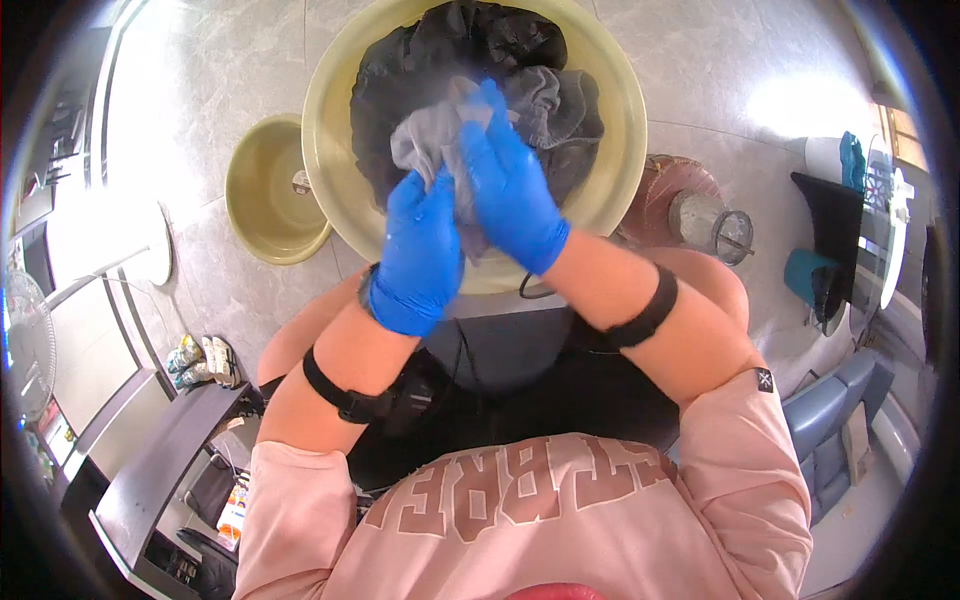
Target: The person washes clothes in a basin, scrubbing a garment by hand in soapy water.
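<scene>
A large pale yellow plastic basin sits in front of me with wet dark clothes heaped in it. Over the heap, a light grey cloth is bunched between my hands. My left hand, in a blue disposable glove, pinches the cloth's lower edge. In a matching glove, my right hand presses against the cloth's right side, its fingers pointing away from me and slightly blurred. A dark grey ribbed garment lies just right of my right hand's fingertips.
Left of the basin stands a smaller yellow bucket. On the right are a reddish-brown round stool, a clear glass vessel and a standing fan. Shoes rest by a dark cabinet at lower left. A blue-grey chair is at right.
</scene>
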Available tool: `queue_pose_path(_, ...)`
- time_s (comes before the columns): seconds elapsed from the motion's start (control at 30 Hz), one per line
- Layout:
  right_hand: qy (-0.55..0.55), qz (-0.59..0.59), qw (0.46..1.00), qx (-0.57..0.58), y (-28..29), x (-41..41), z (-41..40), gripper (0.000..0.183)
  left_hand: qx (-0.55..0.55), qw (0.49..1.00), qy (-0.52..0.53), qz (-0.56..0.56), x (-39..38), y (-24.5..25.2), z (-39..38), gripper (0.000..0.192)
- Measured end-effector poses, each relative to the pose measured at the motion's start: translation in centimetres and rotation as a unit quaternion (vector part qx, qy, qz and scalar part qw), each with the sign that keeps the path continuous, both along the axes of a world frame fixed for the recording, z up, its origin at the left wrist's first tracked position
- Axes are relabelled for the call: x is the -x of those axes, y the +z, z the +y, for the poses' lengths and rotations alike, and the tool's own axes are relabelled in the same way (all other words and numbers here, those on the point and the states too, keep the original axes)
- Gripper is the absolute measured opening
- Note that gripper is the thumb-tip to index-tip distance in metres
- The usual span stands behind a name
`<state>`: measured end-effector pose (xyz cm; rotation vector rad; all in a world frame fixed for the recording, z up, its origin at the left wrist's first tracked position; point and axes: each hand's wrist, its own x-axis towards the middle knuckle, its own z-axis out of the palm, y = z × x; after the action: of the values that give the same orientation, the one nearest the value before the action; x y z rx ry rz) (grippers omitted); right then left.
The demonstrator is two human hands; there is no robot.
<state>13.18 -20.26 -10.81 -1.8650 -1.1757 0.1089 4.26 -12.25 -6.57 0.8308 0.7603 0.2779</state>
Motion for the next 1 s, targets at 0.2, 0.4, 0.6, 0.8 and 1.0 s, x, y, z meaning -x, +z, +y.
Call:
queue_pose_path(0.2,-0.033,0.205,0.974,-0.089,3.1,4.1,-0.4,0.053,0.042,0.998,-0.036,-0.031,0.1,0.8,1.6,0.041)
queue_pose_path(0.4,-0.003,0.369,0.926,-0.081,3.0,-0.7,1.2,0.051,0.033,0.998,-0.043,-0.042,0.7,0.2,1.4,0.042)
queue_pose_path(0.6,0.028,0.194,0.979,-0.050,3.9,2.5,-0.1,0.053,0.050,0.994,-0.077,-0.056,0.8,-0.6,3.5,0.042)
queue_pose_path(0.8,0.024,0.383,0.922,-0.054,5.0,0.0,0.5,0.055,0.126,0.988,-0.023,-0.090,0.9,0.7,2.6,0.042)
queue_pose_path(1.0,0.089,0.181,0.972,-0.122,6.5,-1.0,-2.8,0.054,0.037,0.986,0.046,-0.153,0.8,4.1,1.0,0.046)
